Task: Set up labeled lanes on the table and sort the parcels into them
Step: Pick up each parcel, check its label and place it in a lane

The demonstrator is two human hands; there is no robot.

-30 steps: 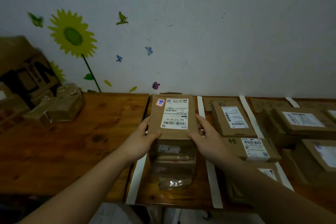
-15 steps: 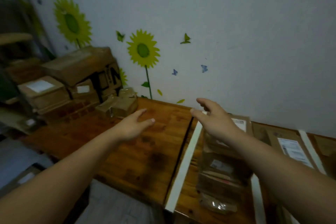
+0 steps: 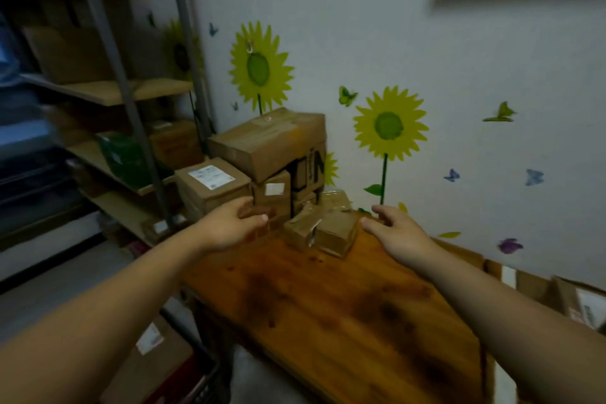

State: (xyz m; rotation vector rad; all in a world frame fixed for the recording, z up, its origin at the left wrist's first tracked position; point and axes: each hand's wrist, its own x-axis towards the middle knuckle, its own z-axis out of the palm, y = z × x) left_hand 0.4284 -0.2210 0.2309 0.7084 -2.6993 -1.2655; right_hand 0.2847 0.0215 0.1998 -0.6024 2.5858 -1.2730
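Two bare hands reach out over the wooden surface [image 3: 344,298] toward a heap of parcels at its far left corner. Our left hand [image 3: 229,226] hovers with its fingers [image 3: 259,217] loosely spread and released, holding nothing, just in front of a stack of brown boxes. Our right hand [image 3: 398,233] is likewise empty, fingers extended and apart, near the right side of a small taped parcel [image 3: 334,233] that lies on the surface between both hands. We cannot tell whether the right thumb touches that parcel. A second crumpled taped parcel [image 3: 300,229] leans against it on the left. Behind them a large carton [image 3: 265,144] rests tilted on top of smaller boxes, and a box with a white label [image 3: 213,184] sits at the left of the heap. At the far right edge, more labelled parcels [image 3: 580,302] lie on the surface, well apart from the hands, with a pale strip [image 3: 508,276] beside them. Sunflower stickers [image 3: 388,125] and butterflies decorate the wall, and a metal shelf rack [image 3: 131,108] with cartons stands to the left
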